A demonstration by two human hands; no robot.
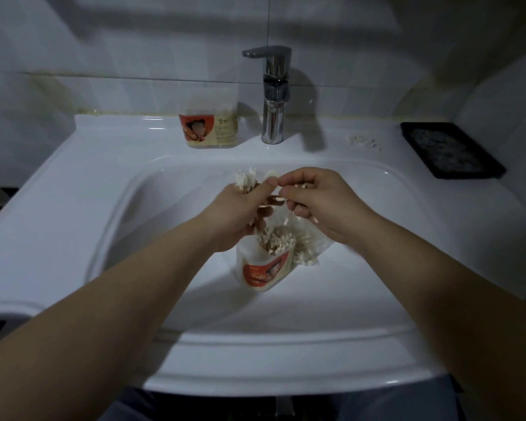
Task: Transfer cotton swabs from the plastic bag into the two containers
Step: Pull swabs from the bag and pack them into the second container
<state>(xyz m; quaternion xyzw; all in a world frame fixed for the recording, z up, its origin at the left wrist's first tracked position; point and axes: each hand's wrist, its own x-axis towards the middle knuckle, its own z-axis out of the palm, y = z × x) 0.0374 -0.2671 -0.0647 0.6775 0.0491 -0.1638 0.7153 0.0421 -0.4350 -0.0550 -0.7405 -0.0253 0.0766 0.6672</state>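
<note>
Over the basin, my left hand (240,208) grips a bundle of cotton swabs (247,179) whose white tips stick up past my fingers. My right hand (319,205) pinches a few swabs at the bundle's right side. Right below my hands a clear container with a red label (263,268) stands in the sink, partly filled with swabs. The clear plastic bag (308,247) with more swabs lies against the container's right side. A second container with a red and cream label (210,129) stands on the ledge left of the faucet.
The white sink (110,183) fills the view, with a chrome faucet (274,95) at the back centre. A black tray (450,150) lies on the ledge at the back right, and a few loose swabs (363,142) lie left of it.
</note>
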